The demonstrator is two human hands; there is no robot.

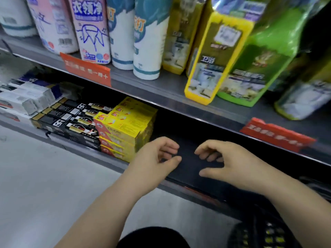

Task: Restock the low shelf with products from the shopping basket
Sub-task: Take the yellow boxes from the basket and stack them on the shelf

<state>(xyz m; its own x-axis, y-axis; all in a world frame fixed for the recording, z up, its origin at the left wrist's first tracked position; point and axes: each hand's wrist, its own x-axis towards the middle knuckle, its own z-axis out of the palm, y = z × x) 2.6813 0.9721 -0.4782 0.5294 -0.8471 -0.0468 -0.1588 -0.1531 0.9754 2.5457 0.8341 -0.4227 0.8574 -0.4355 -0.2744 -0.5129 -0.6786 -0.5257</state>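
Observation:
My left hand (157, 158) and my right hand (225, 161) hover side by side over the dark bare stretch of the low shelf (189, 135), just right of the stacked yellow boxes (125, 127). The fingers of both hands are loosely curled, and I see nothing held in either. The gap between the hands shows only the dark shelf floor. The black shopping basket (265, 230) sits at the bottom right under my right forearm, with small yellow items showing through its mesh.
Left of the yellow boxes lie black boxes (71, 120) and white boxes (26, 97). The shelf above holds white bottles (148, 42) and yellow and green refill pouches (215, 56), with red price tags (87, 70) on its edge. Grey floor (44, 176) spreads at the left.

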